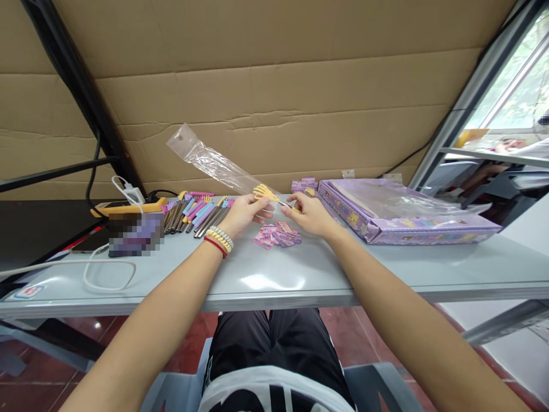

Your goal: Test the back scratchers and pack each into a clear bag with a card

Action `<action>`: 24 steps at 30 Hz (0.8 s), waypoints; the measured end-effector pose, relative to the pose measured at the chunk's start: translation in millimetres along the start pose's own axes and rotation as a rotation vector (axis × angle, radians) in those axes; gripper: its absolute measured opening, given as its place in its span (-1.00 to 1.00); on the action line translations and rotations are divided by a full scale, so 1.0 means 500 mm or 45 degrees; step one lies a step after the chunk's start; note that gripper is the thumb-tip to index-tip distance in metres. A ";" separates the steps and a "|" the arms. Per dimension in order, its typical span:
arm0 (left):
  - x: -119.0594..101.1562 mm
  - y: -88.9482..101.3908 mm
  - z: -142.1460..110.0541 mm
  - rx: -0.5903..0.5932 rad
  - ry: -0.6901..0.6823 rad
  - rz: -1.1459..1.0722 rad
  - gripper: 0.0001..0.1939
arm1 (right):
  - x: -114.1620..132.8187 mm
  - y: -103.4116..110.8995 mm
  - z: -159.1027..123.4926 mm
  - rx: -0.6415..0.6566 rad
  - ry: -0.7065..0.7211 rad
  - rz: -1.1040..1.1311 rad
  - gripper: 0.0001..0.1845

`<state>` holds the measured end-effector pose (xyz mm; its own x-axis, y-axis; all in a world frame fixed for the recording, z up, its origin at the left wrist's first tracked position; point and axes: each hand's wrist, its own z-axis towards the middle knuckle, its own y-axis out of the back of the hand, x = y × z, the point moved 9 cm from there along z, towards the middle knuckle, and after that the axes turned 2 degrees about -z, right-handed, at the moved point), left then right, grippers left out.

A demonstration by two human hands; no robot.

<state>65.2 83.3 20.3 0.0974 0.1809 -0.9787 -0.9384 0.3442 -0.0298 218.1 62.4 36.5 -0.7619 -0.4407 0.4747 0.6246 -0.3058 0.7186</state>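
My right hand is closed round the handle end of a yellow back scratcher with a metal rod. The scratcher's claw-shaped head points left, at the near end of a long clear plastic bag; I cannot tell how much of it is inside. My left hand, with bracelets at the wrist, pinches the bag near that end. The bag stretches up and left from the hands. Below them lies a small pile of pink and purple cards.
Several colourful back scratchers lie in a heap at the left, beside a white cable and a yellow-edged device. A purple box with clear bags on it stands at the right. Cardboard backs the table.
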 end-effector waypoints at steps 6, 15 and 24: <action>0.012 -0.024 0.000 0.095 0.024 0.026 -0.64 | 0.035 -0.004 -0.009 -0.005 0.116 0.012 -0.48; -0.001 -0.008 0.001 -0.123 -0.110 -0.066 -0.71 | 0.067 -0.029 -0.012 0.079 0.272 0.068 -0.39; -0.018 0.068 0.008 -0.329 -0.118 -0.242 -0.73 | 0.000 -0.015 -0.005 0.236 -0.071 -0.005 -0.71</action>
<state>33.7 97.0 29.0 0.2971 0.2228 -0.9285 -0.9525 0.1366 -0.2720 213.8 62.3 30.0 -0.7757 -0.3906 0.4957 0.5834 -0.1440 0.7993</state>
